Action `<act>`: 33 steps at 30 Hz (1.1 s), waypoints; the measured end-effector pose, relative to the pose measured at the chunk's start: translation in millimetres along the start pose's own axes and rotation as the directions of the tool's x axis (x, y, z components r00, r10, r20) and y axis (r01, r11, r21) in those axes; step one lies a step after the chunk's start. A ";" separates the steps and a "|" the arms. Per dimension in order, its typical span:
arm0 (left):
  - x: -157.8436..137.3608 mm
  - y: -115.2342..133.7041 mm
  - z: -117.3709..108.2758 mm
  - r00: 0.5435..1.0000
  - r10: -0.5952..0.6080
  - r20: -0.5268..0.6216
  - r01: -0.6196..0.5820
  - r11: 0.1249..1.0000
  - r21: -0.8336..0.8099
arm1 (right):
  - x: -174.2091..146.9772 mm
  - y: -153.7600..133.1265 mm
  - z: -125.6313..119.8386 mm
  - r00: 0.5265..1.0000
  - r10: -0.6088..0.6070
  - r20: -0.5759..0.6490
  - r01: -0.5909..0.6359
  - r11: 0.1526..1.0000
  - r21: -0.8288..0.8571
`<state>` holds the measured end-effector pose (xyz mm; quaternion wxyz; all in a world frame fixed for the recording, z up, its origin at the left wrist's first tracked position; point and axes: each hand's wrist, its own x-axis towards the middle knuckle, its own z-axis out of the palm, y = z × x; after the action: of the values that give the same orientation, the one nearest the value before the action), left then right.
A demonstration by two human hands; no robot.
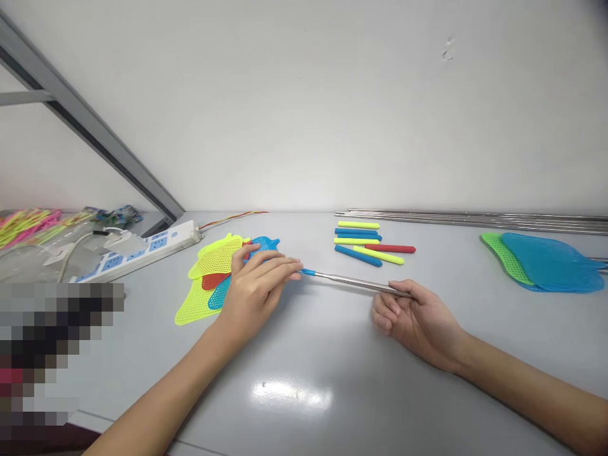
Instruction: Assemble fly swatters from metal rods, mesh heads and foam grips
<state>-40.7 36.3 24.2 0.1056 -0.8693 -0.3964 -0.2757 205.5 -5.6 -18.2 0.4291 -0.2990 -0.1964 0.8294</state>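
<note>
My left hand point(259, 285) is closed, its fingertips on the blue plastic neck point(308, 272) at the end of a metal telescopic rod point(354, 281). The rod's other end lies between the thumb and fingers of my right hand point(420, 320). Under and beside my left hand are mesh fly swatter heads: yellow point(216, 258), red point(213, 280) and blue point(218, 295). My palm hides whether the blue neck joins one of these heads. Beyond the rod lie several coloured plastic handle sleeves point(375, 249) in yellow, blue and red.
Thin metal rods point(465, 220) lie along the wall at back right. Near them, blue point(551, 263) and green point(506, 256) swatter heads overlap. A white power strip point(142, 253) with a plugged cable stands left, beside bagged coloured strips point(33, 225). A grey metal frame point(95, 120) slants behind.
</note>
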 end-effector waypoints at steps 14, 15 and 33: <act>-2.5 5.0 -1.9 0.978 0.095 -0.186 -0.080 0.993 0.088 | -4.7 -2.0 3.3 0.995 0.001 0.098 0.012 0.992 -0.128; -2.8 5.2 -1.4 0.977 0.095 -0.193 -0.080 0.993 0.084 | -5.0 -2.0 3.4 0.994 -0.003 0.108 0.018 0.991 -0.133; -6.6 21.9 -7.4 0.974 0.009 -0.225 -0.013 1.000 -0.019 | -12.8 0.7 6.8 0.959 0.018 0.282 0.075 0.946 -0.316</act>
<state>-30.8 14.6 27.4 0.1422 -0.8358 -0.3741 -0.3757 206.4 -17.0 -9.4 0.3539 -0.2417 -0.3932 0.8135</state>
